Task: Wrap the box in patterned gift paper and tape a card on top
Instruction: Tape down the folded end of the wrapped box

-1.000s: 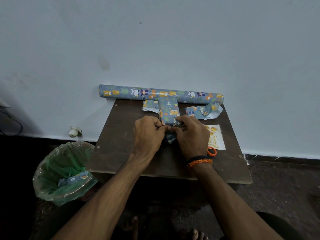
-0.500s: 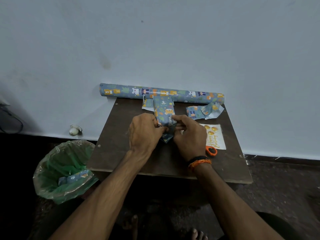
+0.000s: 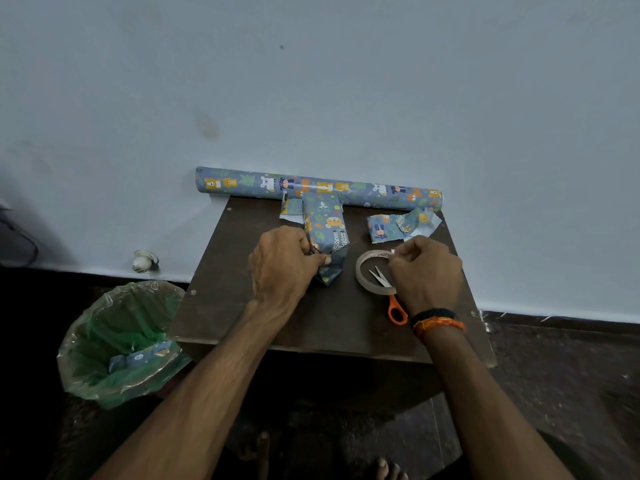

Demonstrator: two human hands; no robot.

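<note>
The box (image 3: 325, 226), covered in blue animal-print paper, lies lengthwise on the dark wooden table (image 3: 242, 320). My left hand (image 3: 284, 265) grips its near end and pins the folded paper flap (image 3: 330, 271) there. To the right, my right hand (image 3: 424, 275) pinches the edge of a clear tape roll (image 3: 363, 271) lying on the table. Orange-handled scissors (image 3: 394, 306) lie partly inside the roll and under my right hand. The card is hidden beneath my right hand.
A roll of the same gift paper (image 3: 318, 187) lies along the wall at the table's far edge. Paper scraps (image 3: 398, 226) sit at the back right, another (image 3: 291, 211) left of the box. A green-lined bin (image 3: 117, 341) stands on the floor, left.
My right hand left the box's near end and moved right to the tape roll. The left hand stayed on the folded flap. The view has shifted a little.
</note>
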